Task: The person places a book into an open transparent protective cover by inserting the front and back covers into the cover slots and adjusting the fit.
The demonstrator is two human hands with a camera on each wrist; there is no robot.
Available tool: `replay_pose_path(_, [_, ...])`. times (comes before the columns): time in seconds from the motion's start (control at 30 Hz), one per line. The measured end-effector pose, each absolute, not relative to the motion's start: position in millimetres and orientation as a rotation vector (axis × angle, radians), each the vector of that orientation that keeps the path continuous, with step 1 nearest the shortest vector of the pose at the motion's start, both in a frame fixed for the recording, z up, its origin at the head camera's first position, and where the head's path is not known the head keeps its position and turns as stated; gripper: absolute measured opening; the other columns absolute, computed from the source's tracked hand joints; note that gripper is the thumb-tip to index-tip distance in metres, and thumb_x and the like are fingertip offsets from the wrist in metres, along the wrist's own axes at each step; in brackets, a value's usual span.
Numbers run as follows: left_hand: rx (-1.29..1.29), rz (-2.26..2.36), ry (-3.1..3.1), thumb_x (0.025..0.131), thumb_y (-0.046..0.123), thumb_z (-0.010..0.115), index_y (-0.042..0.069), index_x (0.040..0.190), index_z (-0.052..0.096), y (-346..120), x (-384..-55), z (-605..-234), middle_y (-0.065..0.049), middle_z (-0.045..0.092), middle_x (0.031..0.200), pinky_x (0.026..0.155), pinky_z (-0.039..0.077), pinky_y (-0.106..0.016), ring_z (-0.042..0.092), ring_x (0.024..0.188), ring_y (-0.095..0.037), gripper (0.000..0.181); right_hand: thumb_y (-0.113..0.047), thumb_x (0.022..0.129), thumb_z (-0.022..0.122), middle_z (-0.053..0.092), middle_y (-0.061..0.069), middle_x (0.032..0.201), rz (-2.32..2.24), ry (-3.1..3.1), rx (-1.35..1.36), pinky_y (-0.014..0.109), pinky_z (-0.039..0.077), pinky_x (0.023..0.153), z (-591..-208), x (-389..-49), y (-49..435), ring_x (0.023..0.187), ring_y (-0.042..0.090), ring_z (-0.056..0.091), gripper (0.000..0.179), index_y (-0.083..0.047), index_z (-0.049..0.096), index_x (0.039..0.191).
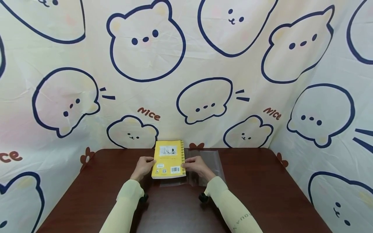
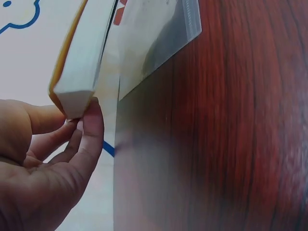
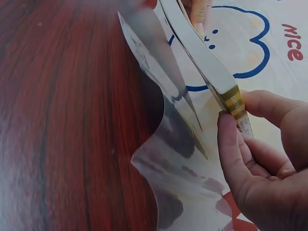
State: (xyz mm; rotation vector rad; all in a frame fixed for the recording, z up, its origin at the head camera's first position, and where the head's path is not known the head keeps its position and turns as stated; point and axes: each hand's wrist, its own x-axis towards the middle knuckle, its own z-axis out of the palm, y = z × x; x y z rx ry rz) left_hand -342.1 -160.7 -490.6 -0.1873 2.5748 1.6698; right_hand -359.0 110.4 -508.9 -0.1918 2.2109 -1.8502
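Observation:
A thick yellow book with a patterned spine is held above the table, its back cover with a barcode facing up. My left hand pinches its left edge between thumb and fingers; in the left wrist view that hand grips a corner of the page block. On the spine side my right hand pinches the book, and the right wrist view shows thumb and fingers on the yellow spine. Beneath the book a clear plastic cover lies spread, wavy at its near edge, partly hidden by book and right hand.
The dark red-brown wooden table extends around the hands to both sides. Behind it hangs a pale curtain with cartoon bear outlines, meeting the table's back edge. Dark devices sit at the wrists.

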Motion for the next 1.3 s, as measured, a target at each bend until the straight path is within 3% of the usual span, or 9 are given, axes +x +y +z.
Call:
replay_pose_path(0.27, [-0.206, 1.619, 2.591, 0.106, 0.015, 0.053, -0.012, 0.138, 0.053, -148.0, -341.4, -489.6, -0.021, 0.069, 0.107, 0.07, 0.049, -0.026, 0.066, 0.082, -0.02, 0.042, -0.013, 0.088, 0.08, 0.073, 0.021, 0.109, -1.843, 2.225, -0.235, 0.041, 0.061, 0.084, -509.5, -356.8, 121.5, 0.096, 0.03, 0.075, 0.051, 0.013, 0.062, 0.128])
replay_pose_path(1.3, [-0.184, 1.534, 2.681, 0.104, 0.011, 0.054, -0.013, 0.134, 0.057, -122.2, -332.4, -501.7, -0.02, 0.07, 0.1, 0.065, 0.052, -0.027, 0.067, 0.076, -0.019, 0.039, -0.019, 0.084, 0.084, 0.077, 0.012, 0.097, -1.602, 2.338, -0.266, 0.039, 0.063, 0.075, -522.7, -354.7, 147.3, 0.084, 0.023, 0.076, 0.035, 0.003, 0.076, 0.11])
